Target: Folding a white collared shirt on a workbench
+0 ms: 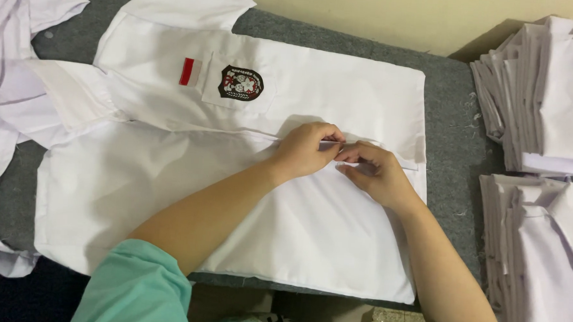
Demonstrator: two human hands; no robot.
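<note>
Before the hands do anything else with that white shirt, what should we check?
1. White shirt lies flat on the grey table: ok.
2. Both front edges meet at the placket: ok.
3. Left hand pinches the placket: ok.
4. Right hand pinches beside it: ok.
5. Button pushed through its hole: cannot tell, fingers hide it.
6. Folded shirt stacks are apart from the shirt: ok.

Grey felt table top point(452, 133); two stacks of folded white shirts point(547, 95) at its right edge, loose white garments point(8, 52) at left.
</note>
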